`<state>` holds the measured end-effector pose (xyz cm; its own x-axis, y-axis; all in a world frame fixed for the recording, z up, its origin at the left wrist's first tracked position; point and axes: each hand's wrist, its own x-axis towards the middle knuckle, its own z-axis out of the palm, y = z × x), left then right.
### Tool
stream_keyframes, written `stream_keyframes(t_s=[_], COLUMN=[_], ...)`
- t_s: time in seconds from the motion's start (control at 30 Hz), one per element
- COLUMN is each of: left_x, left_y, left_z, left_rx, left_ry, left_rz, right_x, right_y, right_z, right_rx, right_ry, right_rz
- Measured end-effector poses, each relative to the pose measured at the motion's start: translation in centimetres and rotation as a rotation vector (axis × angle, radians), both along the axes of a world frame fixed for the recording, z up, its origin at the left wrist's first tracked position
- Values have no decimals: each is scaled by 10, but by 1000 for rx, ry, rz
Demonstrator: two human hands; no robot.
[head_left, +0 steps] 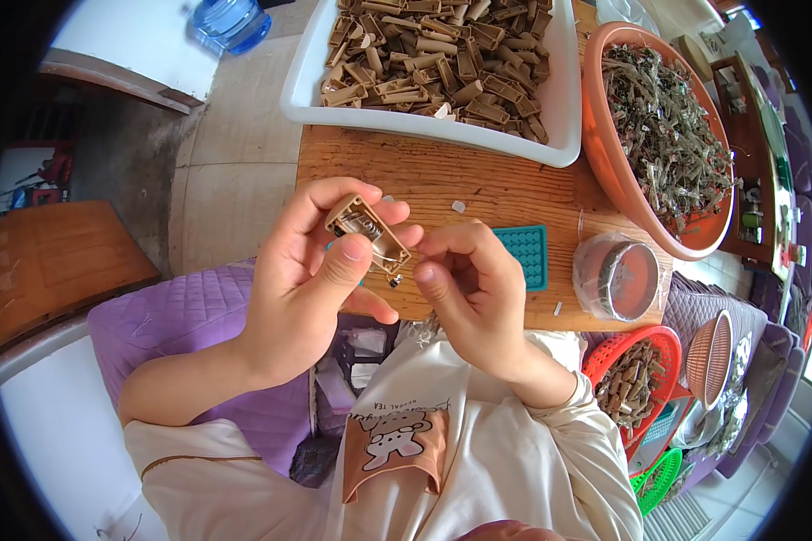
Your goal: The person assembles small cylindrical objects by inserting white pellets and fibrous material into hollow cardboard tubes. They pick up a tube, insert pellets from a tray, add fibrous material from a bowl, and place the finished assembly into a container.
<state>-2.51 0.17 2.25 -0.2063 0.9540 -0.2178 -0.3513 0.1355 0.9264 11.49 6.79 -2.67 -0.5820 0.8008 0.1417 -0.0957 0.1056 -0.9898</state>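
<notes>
My left hand grips a small brown plastic housing between thumb and fingers, its hollow side turned up. Inside it a coiled metal spring and thin metal pieces show, and a small dark-tipped part sticks out at its lower end. Close beside that end is my right hand, its thumb and forefinger brought together. Whatever those fingertips pinch is too small to name. Both hands are above the front part of the wooden table.
A white tray heaped with brown housings stands at the far side. To its right is an orange basin of tangled metal-and-wire parts. A teal grid mat and a plastic-wrapped round tub lie nearer. A red basket holds brown pieces at right.
</notes>
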Motion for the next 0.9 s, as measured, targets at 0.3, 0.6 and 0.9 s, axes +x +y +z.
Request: stream_keyframes(t_s=[0.3,0.6,0.9], left_x=[-5,-7,-6], left_y=[3,4,6], left_z=[-12,-13,-8], left_rx=[-121,-87,-133], left_ry=[-393,-417,-236], left_rz=[62,40,33], right_x=[-11,-17,-21], right_y=[-7,-10,-15], right_z=[-13,-20,-27], right_rx=[-62,-177,-40], right_ry=[-1,75,129], right_rz=[25,79,27])
